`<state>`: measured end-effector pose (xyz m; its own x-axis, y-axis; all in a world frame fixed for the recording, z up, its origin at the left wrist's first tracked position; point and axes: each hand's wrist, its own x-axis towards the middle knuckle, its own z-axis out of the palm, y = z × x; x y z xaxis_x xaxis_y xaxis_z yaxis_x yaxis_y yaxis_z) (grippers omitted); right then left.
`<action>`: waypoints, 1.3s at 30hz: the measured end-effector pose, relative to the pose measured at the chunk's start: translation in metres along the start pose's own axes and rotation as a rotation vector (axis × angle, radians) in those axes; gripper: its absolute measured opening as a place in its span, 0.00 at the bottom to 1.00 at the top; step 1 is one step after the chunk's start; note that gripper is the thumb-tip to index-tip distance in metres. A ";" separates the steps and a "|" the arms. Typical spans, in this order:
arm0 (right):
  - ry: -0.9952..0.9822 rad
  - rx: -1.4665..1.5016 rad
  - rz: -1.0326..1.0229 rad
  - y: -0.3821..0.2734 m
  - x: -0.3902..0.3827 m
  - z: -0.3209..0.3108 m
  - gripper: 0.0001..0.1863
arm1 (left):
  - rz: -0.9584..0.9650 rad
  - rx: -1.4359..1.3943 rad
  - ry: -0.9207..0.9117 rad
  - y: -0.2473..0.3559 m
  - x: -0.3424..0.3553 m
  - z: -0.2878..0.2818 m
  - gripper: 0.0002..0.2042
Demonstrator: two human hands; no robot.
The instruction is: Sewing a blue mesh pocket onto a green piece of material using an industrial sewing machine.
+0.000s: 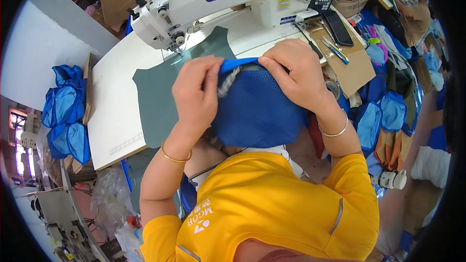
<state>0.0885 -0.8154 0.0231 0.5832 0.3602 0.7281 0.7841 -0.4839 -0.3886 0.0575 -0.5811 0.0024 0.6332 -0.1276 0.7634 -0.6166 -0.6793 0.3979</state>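
Observation:
My left hand (194, 90) and my right hand (297, 75) pinch the top edge of a blue mesh fabric bag (259, 111) between thumbs and fingers. The bag hangs down in front of my lap, its bright blue edging stretched between my hands. A pale, twisted strip (228, 82) lies along the bag next to my left hand; it is blurred, so I cannot tell its kind. Just beyond my hands, a dark green fabric piece (158, 99) lies on the white table, partly beneath the needle area of a white sewing machine (194, 0).
Right of the machine, a phone (338, 28), tweezers and pens lie on cardboard (357, 75). Blue fabric pieces (68, 109) hang off the left side, with more blue bags (370, 126) piled at right. A white bottle (388, 179) stands low right. Another person (412, 14) sits far right.

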 end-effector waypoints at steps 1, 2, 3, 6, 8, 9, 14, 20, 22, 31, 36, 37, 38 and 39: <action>-0.009 -0.005 -0.005 0.000 -0.003 -0.002 0.07 | -0.165 -0.100 -0.025 0.003 -0.001 -0.003 0.08; -0.002 -0.005 -0.007 0.001 -0.007 -0.002 0.07 | -0.271 -0.171 -0.054 0.006 0.001 -0.008 0.06; 0.020 -0.026 -0.084 0.003 -0.011 0.001 0.07 | -0.265 -0.169 -0.056 0.010 0.003 -0.012 0.06; 0.029 0.000 -0.283 -0.013 -0.016 0.005 0.07 | -0.439 -0.393 -0.255 0.020 0.012 -0.026 0.06; -0.043 -0.039 -0.513 -0.024 -0.018 0.003 0.13 | -0.773 -0.607 -0.781 0.017 0.018 -0.041 0.07; -0.041 -0.034 -0.517 -0.030 -0.017 0.002 0.13 | -0.776 -0.602 -0.777 0.015 0.015 -0.047 0.07; -0.051 0.461 0.182 -0.020 -0.049 0.040 0.30 | -0.867 -1.014 -0.547 -0.009 -0.034 -0.091 0.10; -0.351 0.632 0.225 -0.030 -0.056 0.095 0.21 | -1.136 -0.947 -0.584 -0.044 -0.096 -0.128 0.22; -0.245 0.416 0.079 -0.022 -0.042 0.119 0.20 | -1.174 -0.923 -0.438 -0.057 -0.098 -0.135 0.21; -0.513 -0.159 -0.116 0.031 -0.026 0.157 0.31 | -1.369 -0.614 -0.258 -0.098 -0.090 -0.138 0.35; -0.614 -0.141 -0.143 0.047 -0.016 0.135 0.32 | -1.333 -0.617 -0.372 -0.071 -0.101 -0.129 0.34; -0.630 -0.146 -0.150 0.049 -0.014 0.132 0.32 | -1.346 -0.619 -0.372 -0.073 -0.103 -0.129 0.34; -0.641 -0.139 -0.147 0.052 -0.012 0.130 0.32 | -1.375 -0.646 -0.379 -0.071 -0.101 -0.130 0.32; -0.652 -0.133 -0.157 0.055 -0.009 0.129 0.31 | -1.404 -0.672 -0.389 -0.071 -0.098 -0.131 0.30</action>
<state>0.1537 -0.7421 -0.0777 0.5061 0.8209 0.2646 0.8614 -0.4656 -0.2031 -0.0217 -0.4257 -0.0339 0.8586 0.0550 -0.5097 0.5104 0.0006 0.8599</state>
